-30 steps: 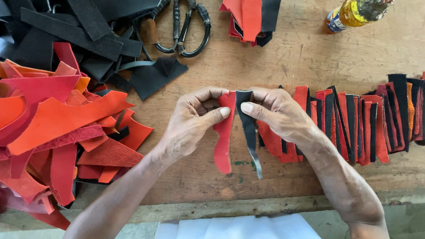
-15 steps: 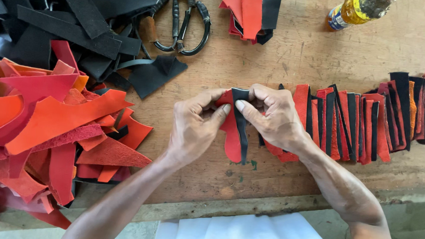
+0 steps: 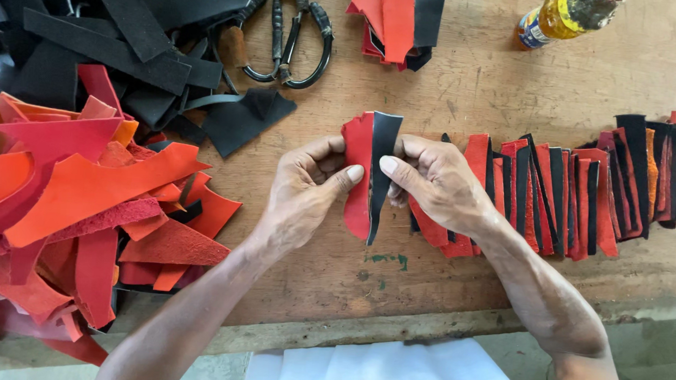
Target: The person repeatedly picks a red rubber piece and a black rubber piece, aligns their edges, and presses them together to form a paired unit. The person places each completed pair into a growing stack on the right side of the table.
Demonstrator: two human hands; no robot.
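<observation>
My left hand (image 3: 304, 188) pinches a red leather strip (image 3: 357, 160) and my right hand (image 3: 437, 183) pinches a black leather strip (image 3: 384, 154). The two strips are pressed side by side, upright, above the wooden table (image 3: 464, 81). Their lower ends taper to points below my thumbs. Just right of my right hand lies a row of paired red and black strips (image 3: 565, 200), overlapping one another and running to the table's right edge.
A heap of red and orange leather scraps (image 3: 87, 202) fills the left side, with black scraps (image 3: 116, 43) behind it. Black-handled scissors (image 3: 288, 36) lie at the top middle. A small stack of red and black pieces (image 3: 395, 21) and a yellow bottle (image 3: 562, 17) sit at the back.
The two strips, held apart and lower a second ago, have been brought together and lifted slightly higher between my hands.
</observation>
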